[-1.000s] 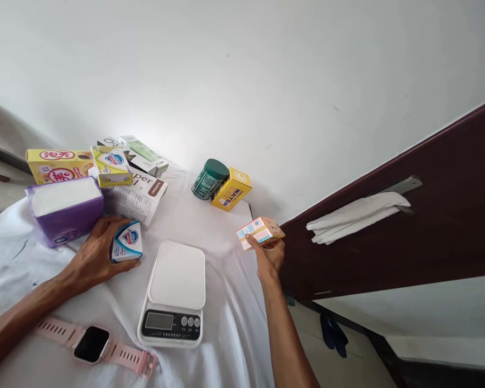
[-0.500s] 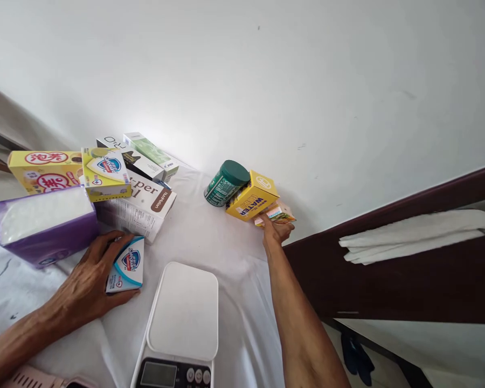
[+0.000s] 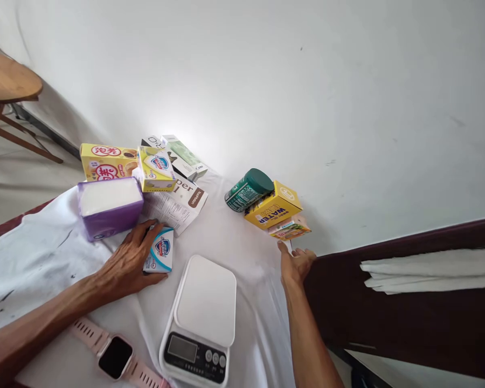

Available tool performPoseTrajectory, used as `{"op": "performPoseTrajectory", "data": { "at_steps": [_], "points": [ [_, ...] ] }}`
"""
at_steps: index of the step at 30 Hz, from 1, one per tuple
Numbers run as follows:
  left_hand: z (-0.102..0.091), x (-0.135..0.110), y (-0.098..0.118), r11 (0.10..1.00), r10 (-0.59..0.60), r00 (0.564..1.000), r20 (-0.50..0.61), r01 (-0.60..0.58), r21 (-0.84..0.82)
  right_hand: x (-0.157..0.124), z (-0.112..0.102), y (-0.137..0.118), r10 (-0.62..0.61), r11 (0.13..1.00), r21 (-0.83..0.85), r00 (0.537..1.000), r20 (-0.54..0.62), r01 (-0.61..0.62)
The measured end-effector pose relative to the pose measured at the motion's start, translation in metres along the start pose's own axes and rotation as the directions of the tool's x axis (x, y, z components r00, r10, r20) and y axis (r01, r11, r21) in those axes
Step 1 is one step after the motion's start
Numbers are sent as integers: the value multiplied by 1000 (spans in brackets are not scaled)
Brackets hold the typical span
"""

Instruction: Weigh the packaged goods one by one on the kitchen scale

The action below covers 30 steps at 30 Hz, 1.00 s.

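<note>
In the head view, the right hand (image 3: 297, 264) lies at the right edge of the white sheet (image 3: 44, 258), fingers loosely spread and holding nothing. Its fingertips are just below the orange box (image 3: 290, 229); whether they touch it I cannot tell. That box lies flat by the wall, tucked against a yellow box (image 3: 272, 205), with a green jar (image 3: 248, 189) on its side beyond. Right of the hand the sheet ends at a dark wooden board (image 3: 408, 312), so there is little room on that side.

The left hand (image 3: 129, 261) is closed around a blue soap box (image 3: 159, 256) that stands on the sheet. A strip of bare sheet runs between the two hands up to the wall. A white kitchen scale (image 3: 202, 318) sits in the near part of that strip.

Behind the left hand are a purple tissue pack (image 3: 109, 207), a yellow snack box (image 3: 105, 161), a yellow soap box (image 3: 156, 170) and a white carton (image 3: 178, 202), crowded together. A pink watch (image 3: 115, 355) lies beside the left forearm.

A white cloth (image 3: 428, 269) hangs on the board. The wall is plain white, and a wooden stool (image 3: 8, 81) stands at the far left.
</note>
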<state>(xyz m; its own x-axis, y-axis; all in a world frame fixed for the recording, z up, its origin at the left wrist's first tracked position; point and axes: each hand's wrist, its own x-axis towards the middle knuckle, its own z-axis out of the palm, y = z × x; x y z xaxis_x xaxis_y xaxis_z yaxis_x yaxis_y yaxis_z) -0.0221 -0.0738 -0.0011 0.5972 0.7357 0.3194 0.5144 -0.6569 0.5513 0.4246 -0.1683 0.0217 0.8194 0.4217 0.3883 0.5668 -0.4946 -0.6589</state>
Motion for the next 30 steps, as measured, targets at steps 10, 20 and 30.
{"op": "performPoseTrajectory", "data": {
  "at_steps": [10, 20, 30],
  "points": [
    [-23, -3, 22, 983, 163, 959, -231, -179, -46, -170, -54, -147, -339, 895, 393, 896, 288, 212],
    [-26, -23, 42, 921, 346, 897, -276, -380, -81, -237, -38, -222, -413, 788, 614, 701, 581, -44],
    [-16, -22, 36, 910, 369, 929, 11, -359, -207, -215, -75, -161, -249, 950, 308, 714, 654, 50]
  ]
}}
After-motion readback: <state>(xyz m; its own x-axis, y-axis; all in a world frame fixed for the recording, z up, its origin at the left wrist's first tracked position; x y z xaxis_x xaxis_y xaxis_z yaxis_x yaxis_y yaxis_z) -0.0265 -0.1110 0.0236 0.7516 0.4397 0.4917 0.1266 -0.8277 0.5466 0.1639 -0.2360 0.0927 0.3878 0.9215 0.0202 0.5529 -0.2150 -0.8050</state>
